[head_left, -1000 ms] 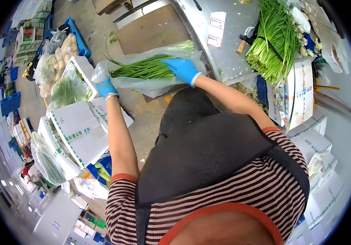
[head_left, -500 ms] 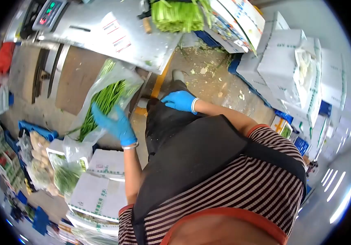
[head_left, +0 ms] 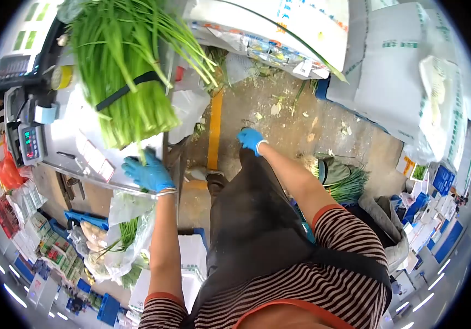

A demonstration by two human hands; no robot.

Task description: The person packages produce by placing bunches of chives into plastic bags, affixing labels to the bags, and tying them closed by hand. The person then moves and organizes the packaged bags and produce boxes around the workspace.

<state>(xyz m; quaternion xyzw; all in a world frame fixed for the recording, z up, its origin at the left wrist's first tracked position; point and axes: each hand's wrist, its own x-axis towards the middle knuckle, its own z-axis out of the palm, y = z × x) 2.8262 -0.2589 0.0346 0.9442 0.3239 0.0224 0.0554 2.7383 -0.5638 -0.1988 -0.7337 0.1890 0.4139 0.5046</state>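
Observation:
My left hand (head_left: 150, 172), in a blue glove, lies on the edge of the metal table (head_left: 71, 131) with its fingers spread. Just beyond its fingertips are the pale cut ends of a large bunch of long green leaves (head_left: 120, 82) that look like garlic chives. A black band (head_left: 128, 90) is wrapped round this bunch. My right hand (head_left: 251, 140), also blue-gloved, rests on my knee over the dark apron (head_left: 257, 214). Its fingers bend over the knee and nothing shows in them. Below the table edge, a clear plastic bag (head_left: 134, 219) has thin green stems (head_left: 128, 233) in it.
A digital scale (head_left: 29, 141) and a yellow tape roll (head_left: 61, 77) are on the table's left. White cartons (head_left: 389, 66) stack up at right, near a printed box (head_left: 279, 44). Vegetable scraps (head_left: 276, 107) litter the floor. Another green bundle (head_left: 345, 178) lies beyond my right arm.
My view has swung toward the table. My left hand has moved from beside the bagged green stems to the table edge by the large bunch. My right hand has shifted from thigh to knee.

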